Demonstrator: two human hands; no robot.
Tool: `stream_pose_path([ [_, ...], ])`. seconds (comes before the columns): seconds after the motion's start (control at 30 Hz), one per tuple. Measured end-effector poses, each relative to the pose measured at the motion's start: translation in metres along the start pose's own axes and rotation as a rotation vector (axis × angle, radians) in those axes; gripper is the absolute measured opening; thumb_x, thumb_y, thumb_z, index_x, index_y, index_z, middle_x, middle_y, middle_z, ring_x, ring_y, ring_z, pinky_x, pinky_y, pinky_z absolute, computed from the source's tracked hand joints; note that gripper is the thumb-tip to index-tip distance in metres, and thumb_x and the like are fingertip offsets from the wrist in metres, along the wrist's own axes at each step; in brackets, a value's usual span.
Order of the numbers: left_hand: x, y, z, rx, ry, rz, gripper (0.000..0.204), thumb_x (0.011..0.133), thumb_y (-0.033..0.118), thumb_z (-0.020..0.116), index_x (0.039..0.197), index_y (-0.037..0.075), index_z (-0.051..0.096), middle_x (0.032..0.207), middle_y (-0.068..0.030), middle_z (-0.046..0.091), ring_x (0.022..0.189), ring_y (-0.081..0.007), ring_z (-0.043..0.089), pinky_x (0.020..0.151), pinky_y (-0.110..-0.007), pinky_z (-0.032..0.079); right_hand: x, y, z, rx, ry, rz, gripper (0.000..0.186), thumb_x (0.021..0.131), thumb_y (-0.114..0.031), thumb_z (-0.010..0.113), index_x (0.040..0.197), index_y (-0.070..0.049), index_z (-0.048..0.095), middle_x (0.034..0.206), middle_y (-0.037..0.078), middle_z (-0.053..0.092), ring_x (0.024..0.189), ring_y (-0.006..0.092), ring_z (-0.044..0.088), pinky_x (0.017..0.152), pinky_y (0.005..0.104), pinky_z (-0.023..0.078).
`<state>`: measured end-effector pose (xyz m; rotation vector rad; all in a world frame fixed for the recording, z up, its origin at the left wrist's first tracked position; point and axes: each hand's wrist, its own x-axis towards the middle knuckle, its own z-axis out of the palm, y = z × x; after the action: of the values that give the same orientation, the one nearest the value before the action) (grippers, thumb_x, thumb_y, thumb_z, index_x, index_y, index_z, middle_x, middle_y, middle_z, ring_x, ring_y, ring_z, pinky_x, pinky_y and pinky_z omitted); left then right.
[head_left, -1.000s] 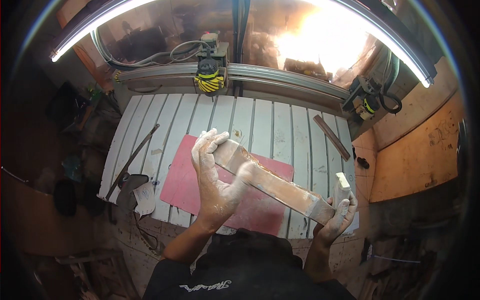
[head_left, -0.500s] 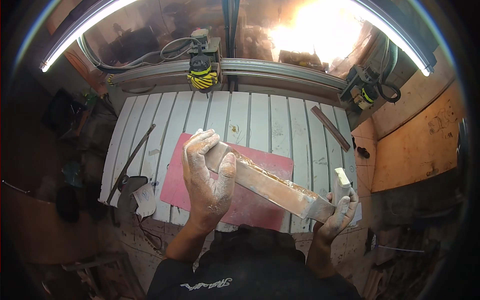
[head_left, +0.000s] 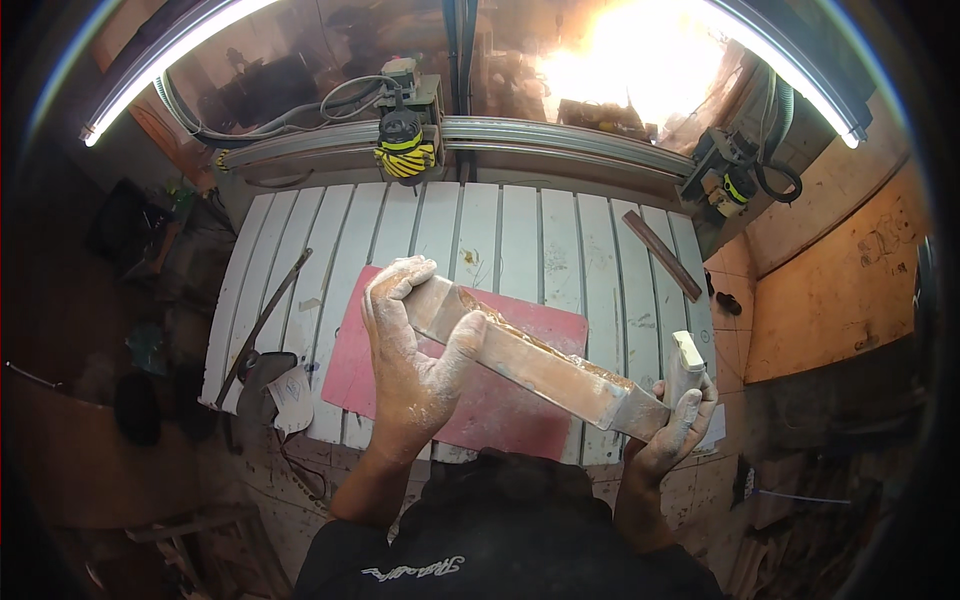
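A long, dusty, brown rectangular block [head_left: 545,377] slants down to the right in front of me. Its upper edge is rough and glossy in places; I cannot tell its exact kind. My left hand [head_left: 415,335], white with powder, grips its upper left end, thumb over the near face. At the lower right end is my right hand [head_left: 678,432], also powdery. Its fingers wrap round a small grey piece with a cream tip [head_left: 687,352], which stands upright beside the block. Whether those fingers also bear the block's end is partly hidden. Below lies a pink mat [head_left: 520,432].
The white slatted table [head_left: 520,225] carries a dark bar [head_left: 662,256] at right and a thin strip [head_left: 275,305] at left. A grey item with a tag [head_left: 292,400] sits at the left edge. Behind runs a metal rail [head_left: 560,142] with a machine head [head_left: 403,145].
The block and both hands have shifted only slightly. My left thumb sits a little farther right along the block's near face. Both hands keep their hold.
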<state>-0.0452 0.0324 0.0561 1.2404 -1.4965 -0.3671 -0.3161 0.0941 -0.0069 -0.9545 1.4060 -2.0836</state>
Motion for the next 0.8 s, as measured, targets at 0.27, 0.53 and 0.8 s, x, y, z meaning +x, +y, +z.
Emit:
stream_pose_path([
  [0.27, 0.017, -0.016, -0.019, -0.114, -0.275, 0.21, 0.081, 0.061, 0.033, 0.105, 0.125, 0.005, 0.065, 0.118, -0.0116, 0.068, 0.114, -0.0292, 0.066, 0.098, -0.043, 0.055, 0.029, 0.001, -0.007, 0.149, 0.104, 0.358, 0.048, 0.113, -0.045, 0.053, 0.135, -0.003, 0.055, 0.109, 0.01, 0.061, 0.088, 0.016, 0.064, 0.077, 0.0302, 0.058],
  [0.53, 0.029, -0.039, -0.016, -0.01, -0.148, 0.469, 0.073, 0.048, 0.042, 0.108, 0.1, 0.003, 0.075, 0.089, -0.0109, 0.077, 0.081, -0.0262, 0.078, 0.073, -0.036, 0.062, 0.078, 0.05, -0.011, 0.433, -0.105, 0.545, 0.047, 0.113, -0.047, 0.05, 0.129, -0.005, 0.062, 0.105, 0.009, 0.07, 0.09, 0.0186, 0.072, 0.079, 0.0358, 0.061],
  [0.8, 0.035, 0.003, -0.045, 0.313, -0.139, 0.503, 0.073, 0.052, 0.051, 0.104, 0.095, 0.0, 0.075, 0.085, -0.0127, 0.076, 0.076, -0.0283, 0.077, 0.069, -0.037, 0.061, 0.064, 0.222, -0.06, -0.375, -0.311, 0.482, 0.04, 0.108, -0.037, 0.061, 0.115, 0.001, 0.072, 0.097, 0.013, 0.075, 0.092, 0.0256, 0.074, 0.079, 0.0393, 0.057],
])
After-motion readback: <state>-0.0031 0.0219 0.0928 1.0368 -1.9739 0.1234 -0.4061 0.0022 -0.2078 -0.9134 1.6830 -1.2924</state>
